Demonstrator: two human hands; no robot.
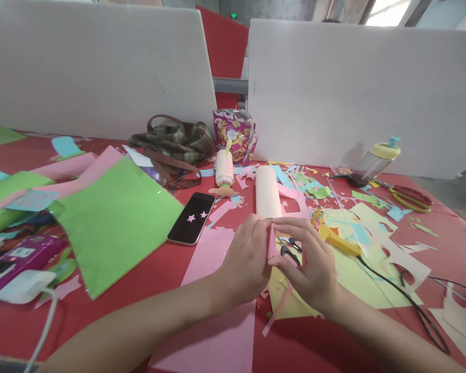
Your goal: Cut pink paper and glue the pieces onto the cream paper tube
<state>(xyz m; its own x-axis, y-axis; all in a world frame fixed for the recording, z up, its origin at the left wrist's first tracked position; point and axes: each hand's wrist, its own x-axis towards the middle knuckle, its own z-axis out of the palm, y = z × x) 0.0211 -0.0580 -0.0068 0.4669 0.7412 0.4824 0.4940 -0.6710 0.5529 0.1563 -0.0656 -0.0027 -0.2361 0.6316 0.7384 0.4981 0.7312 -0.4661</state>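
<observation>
Both of my hands meet over the red table, pinching a small piece of pink paper between them. My left hand grips its left side with curled fingers. My right hand holds the right side with thumb and fingertips. Just beyond them stands a cream paper roll. Small scissors lie under my right fingers. A yellow glue gun with a black cord lies to the right.
A black phone with two pink stars, a glue bottle, a green sheet, pink sheets, a plaid bag, a snack packet, red-handled scissors, a tipped bottle and paper scraps crowd the table. White panels stand behind.
</observation>
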